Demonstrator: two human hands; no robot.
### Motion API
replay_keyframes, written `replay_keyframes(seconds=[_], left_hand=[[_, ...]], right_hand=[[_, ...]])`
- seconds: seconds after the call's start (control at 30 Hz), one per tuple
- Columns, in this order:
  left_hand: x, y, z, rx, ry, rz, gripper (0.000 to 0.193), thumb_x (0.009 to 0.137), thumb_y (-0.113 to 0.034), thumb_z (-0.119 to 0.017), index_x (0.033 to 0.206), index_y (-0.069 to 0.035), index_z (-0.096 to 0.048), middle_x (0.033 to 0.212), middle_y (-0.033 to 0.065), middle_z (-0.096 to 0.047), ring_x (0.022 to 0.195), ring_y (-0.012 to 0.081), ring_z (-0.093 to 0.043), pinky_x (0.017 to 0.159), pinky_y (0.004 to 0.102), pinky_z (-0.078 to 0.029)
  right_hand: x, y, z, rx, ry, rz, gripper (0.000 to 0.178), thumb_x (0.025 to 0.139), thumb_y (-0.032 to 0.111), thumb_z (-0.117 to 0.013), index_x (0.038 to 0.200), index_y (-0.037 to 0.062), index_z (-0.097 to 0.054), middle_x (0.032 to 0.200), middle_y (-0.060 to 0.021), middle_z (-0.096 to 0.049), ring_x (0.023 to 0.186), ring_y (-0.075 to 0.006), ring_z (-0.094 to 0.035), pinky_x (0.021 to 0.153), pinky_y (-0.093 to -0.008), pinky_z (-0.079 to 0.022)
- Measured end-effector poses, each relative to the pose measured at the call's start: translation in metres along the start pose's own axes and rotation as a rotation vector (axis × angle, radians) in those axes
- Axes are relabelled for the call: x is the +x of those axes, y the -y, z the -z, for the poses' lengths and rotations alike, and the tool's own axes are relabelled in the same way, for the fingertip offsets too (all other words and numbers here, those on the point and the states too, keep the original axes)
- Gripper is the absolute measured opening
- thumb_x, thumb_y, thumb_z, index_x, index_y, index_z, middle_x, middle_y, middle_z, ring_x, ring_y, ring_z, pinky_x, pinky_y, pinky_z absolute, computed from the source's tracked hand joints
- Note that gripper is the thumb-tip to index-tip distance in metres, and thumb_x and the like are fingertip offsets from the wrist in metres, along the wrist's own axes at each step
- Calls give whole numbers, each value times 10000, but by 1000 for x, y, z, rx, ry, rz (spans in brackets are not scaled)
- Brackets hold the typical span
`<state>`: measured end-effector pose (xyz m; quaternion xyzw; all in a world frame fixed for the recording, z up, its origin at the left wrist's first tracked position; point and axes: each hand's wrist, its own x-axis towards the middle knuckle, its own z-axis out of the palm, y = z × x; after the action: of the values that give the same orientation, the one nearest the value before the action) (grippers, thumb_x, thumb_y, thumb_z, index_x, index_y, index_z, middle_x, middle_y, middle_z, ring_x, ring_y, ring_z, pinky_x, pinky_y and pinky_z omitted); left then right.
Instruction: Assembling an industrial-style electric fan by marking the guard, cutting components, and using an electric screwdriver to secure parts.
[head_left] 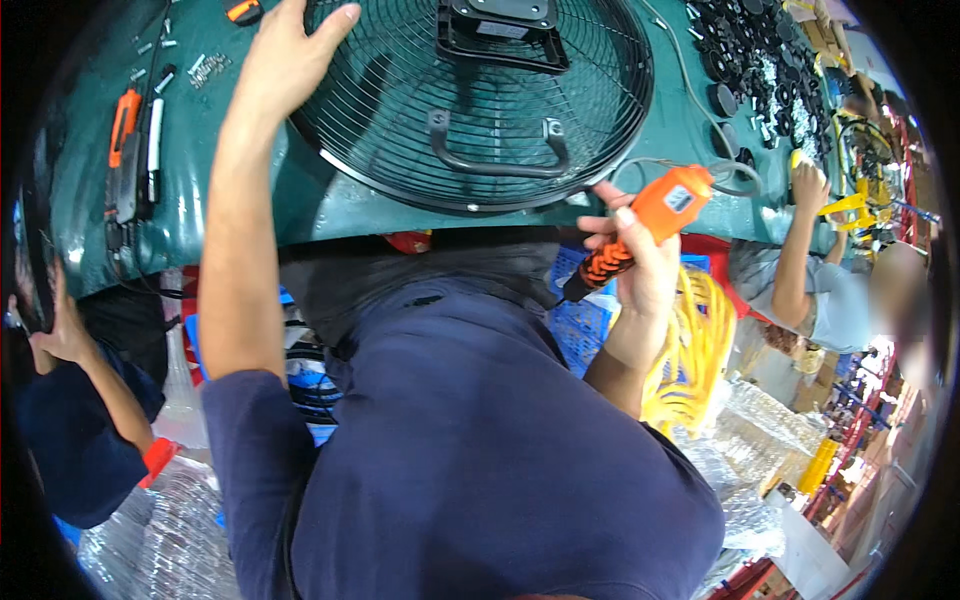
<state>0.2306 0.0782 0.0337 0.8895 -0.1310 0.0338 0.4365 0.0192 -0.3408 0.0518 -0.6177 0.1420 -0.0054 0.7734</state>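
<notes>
A round black wire fan grille (pixel 400 140) lies flat on the green-covered table, with a dark motor housing (pixel 505 30) at its middle and a curved black handle (pixel 500 165) on its near side. My left hand (pixel 290 62) rests at the grille's left rim, thumb stretched over the wires; its fingertips run out at the picture's top edge. In my right hand (pixel 645 262) is an orange and black electric screwdriver (pixel 662 205), held just off the near right rim with its dark narrow end pointing down and left.
An orange and black power tool (pixel 123 140) and loose screws (pixel 207 70) lie on the left of the table (pixel 265 205). Black parts (pixel 745 50) and screws pile up at the right. A grey cable runs beside the grille. Co-workers stand left and right; yellow straps (pixel 695 350) hang below.
</notes>
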Motion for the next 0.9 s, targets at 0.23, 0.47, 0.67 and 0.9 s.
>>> replay_keyframes(seconds=[0.23, 0.47, 0.67, 0.9], left_hand=[[-100, -122, -87, 299, -247, 58, 700, 963, -411, -685, 1509, -39, -452, 1454, 453, -396, 1361, 580, -417, 1139, 554, -380], [-90, -48, -6, 152, -474, 143, 329, 963, -163, -700, 1258, -19, -693, 1172, 134, -738, 1092, 193, -696, 942, 340, -539], [-10, 51, 29, 685, -343, 169, 288, 951, -243, -692, 1175, -68, -737, 1050, 209, -744, 968, 347, -729, 886, 399, -550], [-1, 54, 25, 651, -267, 288, 262, 975, -275, -643, 1100, -70, -748, 1064, 160, -760, 1033, 355, -717, 915, 448, -539]], right_hand=[[53, 14, 53, 92, -137, 80, 382, 936, 167, -698, 1226, -47, -569, 1097, -152, -674, 704, -252, -723, 636, -421, -618], [74, 14, 71, 282, 140, -9, 382, 995, 273, -616, 1195, -53, -624, 1391, -281, -574, 728, -213, -636, 658, -357, -568], [73, 5, 57, 352, 115, 14, 317, 985, 231, -608, 1140, -42, -645, 1424, -425, -483, 739, -235, -712, 683, -369, -603], [30, -4, 74, 375, 77, 59, 329, 984, 243, -608, 1147, -41, -636, 1439, -445, -456, 751, -228, -709, 706, -367, -608]])
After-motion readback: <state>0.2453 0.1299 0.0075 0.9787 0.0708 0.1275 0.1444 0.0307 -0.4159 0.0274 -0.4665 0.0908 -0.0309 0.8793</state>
